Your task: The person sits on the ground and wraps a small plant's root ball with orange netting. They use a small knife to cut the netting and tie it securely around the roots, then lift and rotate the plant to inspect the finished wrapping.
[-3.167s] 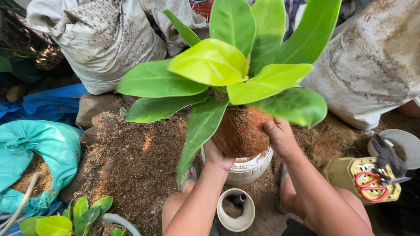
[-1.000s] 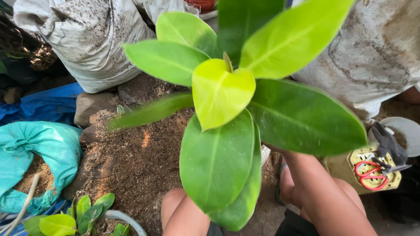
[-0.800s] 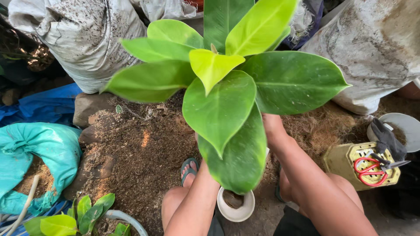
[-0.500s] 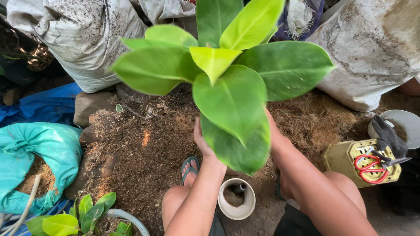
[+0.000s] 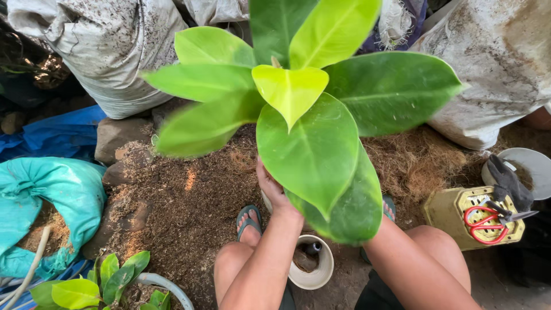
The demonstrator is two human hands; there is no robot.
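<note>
**Holding a leafy plant above the soil heap**

Filling the middle of the view, a plant [image 5: 304, 120] with broad green and yellow-green leaves is held up close under the camera. The left hand [image 5: 274, 192] is seen at about 7 o'clock from the plant's centre, raised under the leaves with its fingers curled up around something hidden by the foliage; what exactly is gripped cannot be told. The right hand is covered entirely by the big lower leaf [image 5: 313, 155], so whether it is spread or closed cannot be told; only the right forearm [image 5: 413, 270] is seen, running in from 5 o'clock.

Below the plant, a heap of brown soil [image 5: 189, 195] is spread over the ground. A small cream pot [image 5: 313, 270] stands between the knees at 6 o'clock, and a foot in a green sandal [image 5: 249, 221] rests just beside it. At 3 o'clock a yellow box [image 5: 459, 215] carries red-handled scissors [image 5: 488, 221]. Dirty white sacks [image 5: 109, 46] are stacked at 11 o'clock, a teal bag [image 5: 51, 198] lies at 8 o'clock, and a smaller potted plant [image 5: 115, 281] sits at 7 o'clock.
</note>
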